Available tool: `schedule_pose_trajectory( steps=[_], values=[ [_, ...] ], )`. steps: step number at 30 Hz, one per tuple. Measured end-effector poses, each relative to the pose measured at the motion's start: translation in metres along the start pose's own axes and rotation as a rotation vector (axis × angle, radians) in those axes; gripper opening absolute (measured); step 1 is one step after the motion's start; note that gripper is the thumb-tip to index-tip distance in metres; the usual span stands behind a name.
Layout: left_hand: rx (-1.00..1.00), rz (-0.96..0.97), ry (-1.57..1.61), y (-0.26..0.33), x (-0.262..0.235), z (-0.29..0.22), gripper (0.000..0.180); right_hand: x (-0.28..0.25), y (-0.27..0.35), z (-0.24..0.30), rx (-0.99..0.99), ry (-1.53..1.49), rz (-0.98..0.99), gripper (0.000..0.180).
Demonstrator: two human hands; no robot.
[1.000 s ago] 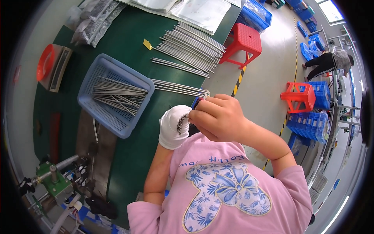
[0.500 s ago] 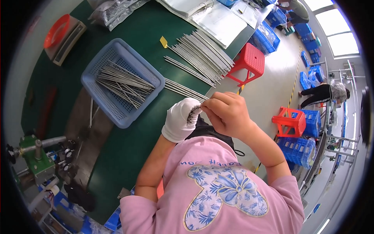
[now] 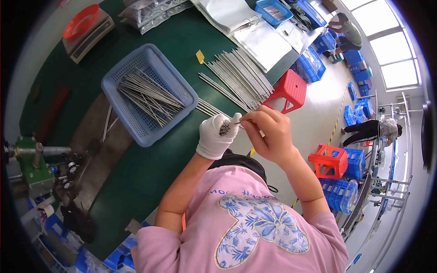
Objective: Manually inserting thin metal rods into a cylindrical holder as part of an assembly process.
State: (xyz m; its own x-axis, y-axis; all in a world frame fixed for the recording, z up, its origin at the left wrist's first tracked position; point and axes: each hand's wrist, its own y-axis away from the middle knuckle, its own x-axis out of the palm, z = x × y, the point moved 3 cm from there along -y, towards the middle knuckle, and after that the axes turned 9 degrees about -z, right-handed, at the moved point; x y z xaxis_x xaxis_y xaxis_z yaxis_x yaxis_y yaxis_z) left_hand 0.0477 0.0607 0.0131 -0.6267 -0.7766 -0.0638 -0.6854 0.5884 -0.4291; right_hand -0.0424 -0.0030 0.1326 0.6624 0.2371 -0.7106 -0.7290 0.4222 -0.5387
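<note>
Rods (image 3: 224, 130) in left fist (image 3: 212, 137), right fingers (image 3: 257, 117) pinched

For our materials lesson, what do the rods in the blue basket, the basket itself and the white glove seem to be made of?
Rods: probably bare metal, satin grey, judging by their dull shine. Basket: likely moulded plastic, smooth, with evenly perforated walls. Glove: apparently fabric, matte, softly creased; exact fibre unclear.
</note>
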Motion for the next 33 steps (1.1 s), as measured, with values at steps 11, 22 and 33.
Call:
schedule_pose_trajectory(
  steps=[11, 22, 33],
  values=[
    [-0.034, 0.036, -0.028, 0.002, 0.001, 0.007, 0.023, 0.008, 0.000, -0.004, -0.021, 0.006, 0.055, 0.005],
    [-0.007, 0.069, -0.051, 0.004, 0.003, 0.009, 0.022, 0.007, 0.000, -0.002, -0.023, 0.091, 0.081, 0.007],
    [0.014, 0.068, -0.085, 0.002, 0.003, 0.006, 0.021, 0.003, -0.005, -0.003, -0.105, -0.004, -0.028, 0.007]
  ],
)
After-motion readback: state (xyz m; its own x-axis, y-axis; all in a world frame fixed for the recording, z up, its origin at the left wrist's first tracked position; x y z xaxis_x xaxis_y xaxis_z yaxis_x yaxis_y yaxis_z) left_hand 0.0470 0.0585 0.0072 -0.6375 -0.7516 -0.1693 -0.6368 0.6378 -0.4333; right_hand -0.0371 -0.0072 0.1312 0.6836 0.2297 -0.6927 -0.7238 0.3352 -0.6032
